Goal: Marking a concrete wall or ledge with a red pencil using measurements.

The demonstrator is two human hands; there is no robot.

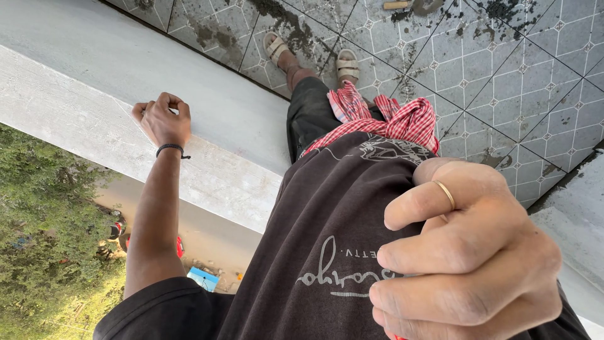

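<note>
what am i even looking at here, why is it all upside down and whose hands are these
There is one picture, taken by a camera worn on a person's head, looking straight down their own body. That is why the feet appear at the top. There is no machine, only two bare hands.

The left hand, with a black wristband, is curled into a loose fist resting on the top of a grey concrete ledge. Whether it holds anything small cannot be told. The right hand, wearing a gold ring, is close to the camera with fingers curled against the dark shirt; nothing shows in it.

Below are sandals on a stained tiled floor. Beyond the ledge are trees.
</note>
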